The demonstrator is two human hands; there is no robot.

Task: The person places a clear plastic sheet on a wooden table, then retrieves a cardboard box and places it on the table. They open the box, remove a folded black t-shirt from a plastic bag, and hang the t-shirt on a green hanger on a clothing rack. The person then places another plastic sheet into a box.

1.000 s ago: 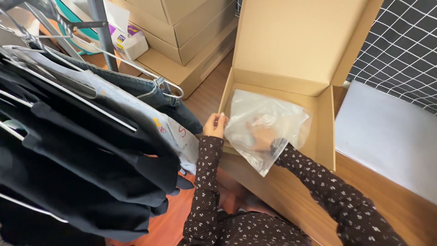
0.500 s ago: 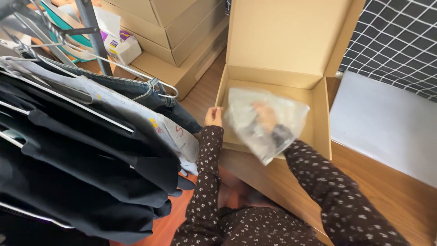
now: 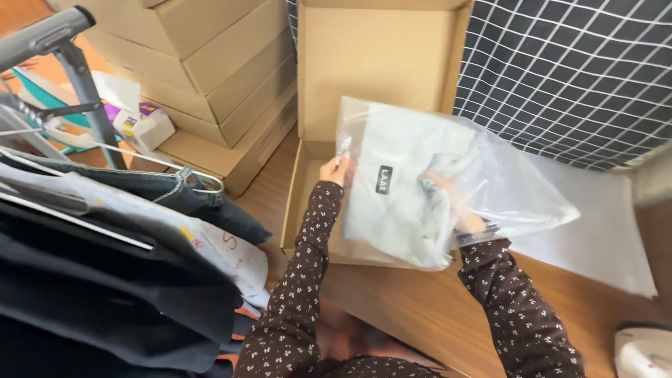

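Note:
A clear plastic bag [image 3: 413, 189] with a folded pale garment and a small black label inside is held up over an open cardboard box [image 3: 381, 63]. My left hand [image 3: 334, 170] pinches the bag's left edge. My right hand [image 3: 455, 203] is pushed inside the bag, seen through the plastic, gripping the garment. Both sleeves are dark with small white flowers. The box's lid stands upright behind the bag, and its tray is mostly hidden by the bag.
Dark clothes on hangers [image 3: 105, 231] fill the left side on a metal rack [image 3: 63, 42]. Stacked cardboard boxes [image 3: 203, 63] stand behind. A black grid-patterned cloth [image 3: 567, 77] and a flat white bag [image 3: 595, 238] lie on the right. A white object [image 3: 644, 353] sits at the bottom right.
The bag has been lifted out of the box and turned more upright. My right hand has gone deeper into it, and the view has moved closer.

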